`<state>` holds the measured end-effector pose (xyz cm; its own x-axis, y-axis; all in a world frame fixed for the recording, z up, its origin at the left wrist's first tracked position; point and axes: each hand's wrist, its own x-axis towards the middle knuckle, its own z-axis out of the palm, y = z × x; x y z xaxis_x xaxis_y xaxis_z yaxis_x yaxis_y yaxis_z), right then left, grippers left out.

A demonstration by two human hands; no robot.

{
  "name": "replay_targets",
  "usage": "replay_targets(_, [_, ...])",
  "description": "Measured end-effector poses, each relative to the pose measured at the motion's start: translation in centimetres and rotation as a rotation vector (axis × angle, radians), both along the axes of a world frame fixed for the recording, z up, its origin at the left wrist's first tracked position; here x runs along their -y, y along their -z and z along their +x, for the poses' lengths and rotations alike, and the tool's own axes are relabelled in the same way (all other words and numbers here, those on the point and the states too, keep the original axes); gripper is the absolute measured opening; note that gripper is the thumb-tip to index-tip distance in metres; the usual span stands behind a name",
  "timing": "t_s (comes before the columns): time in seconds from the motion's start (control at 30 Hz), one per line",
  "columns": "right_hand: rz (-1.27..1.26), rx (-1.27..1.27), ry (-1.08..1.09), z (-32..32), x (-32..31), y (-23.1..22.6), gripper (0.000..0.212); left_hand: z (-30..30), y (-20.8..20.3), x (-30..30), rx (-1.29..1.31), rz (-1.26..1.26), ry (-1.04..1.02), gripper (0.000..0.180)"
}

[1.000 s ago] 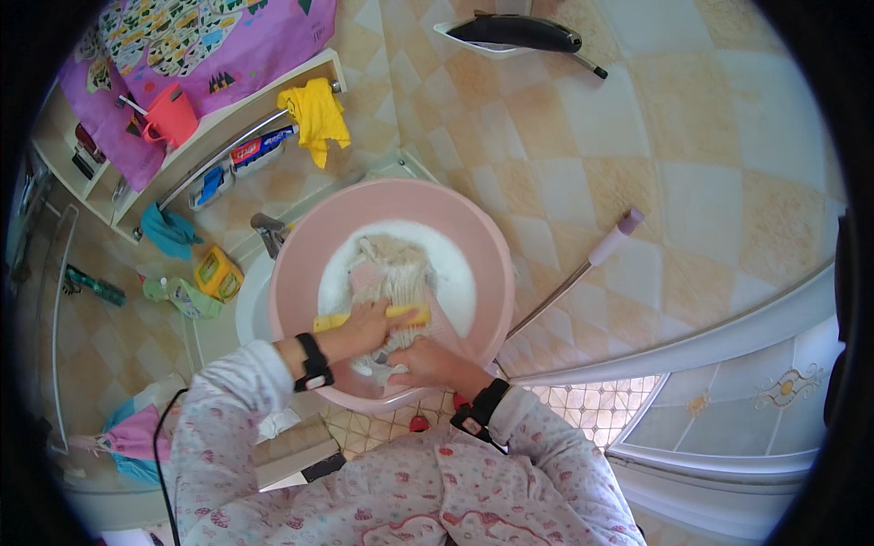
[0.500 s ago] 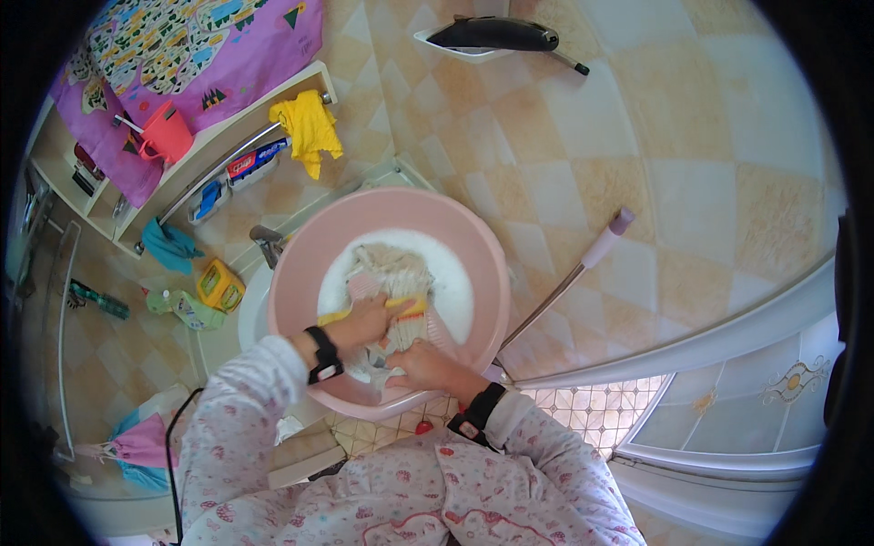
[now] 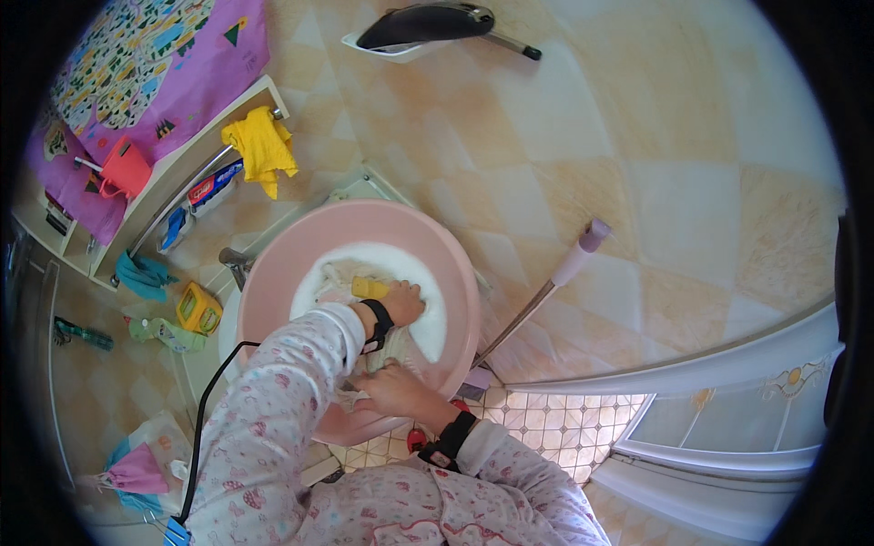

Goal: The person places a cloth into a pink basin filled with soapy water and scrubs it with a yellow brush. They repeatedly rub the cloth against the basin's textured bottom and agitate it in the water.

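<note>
A large pink basin [image 3: 265, 264] holds white suds and a wet pale cloth [image 3: 347, 270]. My left hand [image 3: 401, 303] reaches over the middle of the basin, its fingers bent over a yellow scrubbing brush [image 3: 369, 288]. One yellow end shows beside the hand; the rest is hidden. My right hand [image 3: 398, 387] is at the basin's near side, fingers curled on the wet fabric there. Pale pinkish ribbing lies between the hands; whether it is cloth or a washboard I cannot tell. Black bands circle both wrists.
A metal tap [image 3: 237, 262] stands left of the basin. Yellow container [image 3: 198, 309] and green bottle [image 3: 173, 334] are further left. A shelf rail carries a yellow cloth [image 3: 261, 150] and a blue cloth [image 3: 144, 276]. A lilac-gripped pole [image 3: 575, 259] leans right of the basin.
My left hand has slid the brush away from me, toward the far suds. The right hand stays low on the fabric. The whole view has shifted, so surroundings sit further left.
</note>
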<state>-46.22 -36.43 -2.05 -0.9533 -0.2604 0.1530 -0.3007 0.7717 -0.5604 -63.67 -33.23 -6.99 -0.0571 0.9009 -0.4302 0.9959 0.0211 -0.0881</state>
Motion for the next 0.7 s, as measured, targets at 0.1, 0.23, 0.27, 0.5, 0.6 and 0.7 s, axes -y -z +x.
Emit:
replay_targets(0.1, [-0.044, -0.025, 0.012, 0.0, -0.1, -0.2, 0.042, -1.8, 1.6, 0.0, 0.042, 0.031, 0.009, 0.033])
replay_targets(0.23, [0.022, -0.044, 0.009, 0.1, 0.0, -0.1, 0.038, -5.0, 0.2, -0.3, 0.399, -0.114, -0.210, 0.042])
replay_targets(0.27, [0.009, -0.019, -0.009, 0.1, 0.0, -0.1, 0.036, -5.4, -0.8, 0.7, 0.508, -0.024, -0.378, 0.048])
replay_targets(0.5, [-0.032, 0.068, -0.026, -0.2, -0.1, -0.8, 0.029, 0.9, -6.1, 14.8, 0.531, 0.107, -0.245, 0.065])
replay_targets(0.6, [-0.084, 0.077, -0.015, -0.1, 0.0, -1.1, 0.030, 0.5, -5.7, 13.9, 0.295, 0.173, -0.457, 0.072])
replay_targets(0.7, [-0.089, 0.069, 0.010, 0.3, 0.4, -1.1, 0.032, -1.7, -5.0, 11.6, 0.150, 0.156, -0.571, 0.066])
